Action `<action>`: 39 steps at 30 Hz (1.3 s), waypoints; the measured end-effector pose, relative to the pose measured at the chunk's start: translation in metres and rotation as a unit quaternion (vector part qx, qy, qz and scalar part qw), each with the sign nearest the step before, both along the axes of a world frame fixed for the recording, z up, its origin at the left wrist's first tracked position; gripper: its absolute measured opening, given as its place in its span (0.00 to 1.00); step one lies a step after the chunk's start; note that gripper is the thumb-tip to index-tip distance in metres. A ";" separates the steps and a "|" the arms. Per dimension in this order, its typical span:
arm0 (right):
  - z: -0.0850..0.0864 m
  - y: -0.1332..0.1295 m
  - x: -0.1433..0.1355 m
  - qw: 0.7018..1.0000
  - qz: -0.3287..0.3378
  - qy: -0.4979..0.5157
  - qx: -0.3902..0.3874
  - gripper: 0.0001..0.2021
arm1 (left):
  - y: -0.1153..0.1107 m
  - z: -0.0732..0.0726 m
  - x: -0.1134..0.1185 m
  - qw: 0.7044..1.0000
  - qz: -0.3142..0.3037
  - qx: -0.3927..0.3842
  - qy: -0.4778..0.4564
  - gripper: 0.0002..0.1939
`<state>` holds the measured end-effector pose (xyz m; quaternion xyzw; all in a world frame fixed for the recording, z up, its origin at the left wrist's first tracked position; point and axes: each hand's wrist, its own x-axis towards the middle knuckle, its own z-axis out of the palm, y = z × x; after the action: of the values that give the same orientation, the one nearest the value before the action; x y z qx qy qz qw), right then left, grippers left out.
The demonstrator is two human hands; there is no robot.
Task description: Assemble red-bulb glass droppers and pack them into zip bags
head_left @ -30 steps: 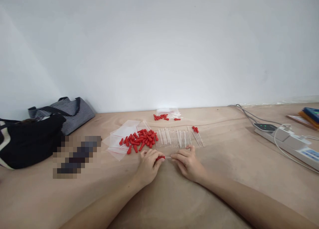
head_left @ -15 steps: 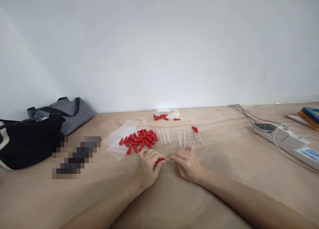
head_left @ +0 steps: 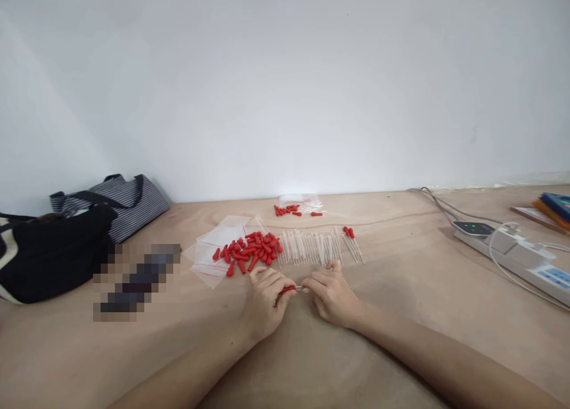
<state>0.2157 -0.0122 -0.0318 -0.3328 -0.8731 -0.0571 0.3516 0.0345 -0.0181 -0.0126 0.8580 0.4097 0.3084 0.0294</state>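
Bulb point(head_left: 287, 289), red, sat pinched in our left hand point(head_left: 268, 296) over the table point(head_left: 294, 361), and our right hand point(head_left: 332, 293) gripped a thin clear tube point(head_left: 298, 288) up against it. Just beyond our left hand we had a heap of red bulbs point(head_left: 244, 251), partly on clear plastic bags point(head_left: 209, 272); past our right lay a row of clear tubes point(head_left: 312, 247), then some bulb-topped tubes point(head_left: 356, 248). Nearer the wall point(head_left: 294, 100) lay a smaller bulb group point(head_left: 293, 207).
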 end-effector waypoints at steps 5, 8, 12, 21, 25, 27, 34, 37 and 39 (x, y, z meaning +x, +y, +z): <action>0.000 0.001 0.001 1.000 0.009 -0.009 -0.017 0.11 | 0.000 -0.001 0.000 1.000 -0.004 -0.001 -0.005 0.07; 0.002 0.001 0.003 0.999 0.013 -0.022 -0.026 0.10 | 0.000 0.001 0.000 1.000 0.002 -0.006 0.008 0.07; 0.002 0.001 0.003 0.999 0.011 -0.016 -0.046 0.10 | 0.000 0.004 -0.001 1.000 0.008 0.007 0.021 0.07; 0.010 0.001 0.002 0.995 -0.006 -0.032 -0.094 0.10 | 0.004 0.003 -0.003 0.999 0.007 0.007 0.033 0.07; 0.021 0.016 0.017 0.994 -0.064 -0.018 -0.092 0.09 | 0.012 0.000 -0.009 0.998 0.048 0.003 0.038 0.15; 0.023 0.029 0.032 0.985 -0.133 0.036 -0.106 0.11 | 0.014 -0.001 -0.012 0.996 0.081 -0.009 0.036 0.21; 0.008 0.066 0.077 0.892 -0.403 0.085 -0.186 0.11 | 0.015 -0.005 -0.012 0.995 0.087 -0.024 0.050 0.16; 0.000 0.068 0.078 0.882 -0.431 0.048 -0.184 0.12 | 0.014 -0.004 -0.012 0.995 0.085 -0.026 0.048 0.13; -0.004 0.069 0.077 0.879 -0.437 0.026 -0.188 0.12 | 0.014 -0.004 -0.012 0.995 0.085 -0.031 0.047 0.11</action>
<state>0.2926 0.0563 -0.0357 -0.7418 -0.6237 -0.0314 0.2446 0.0223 -0.0040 -0.0165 0.8322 0.4917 0.2560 0.0108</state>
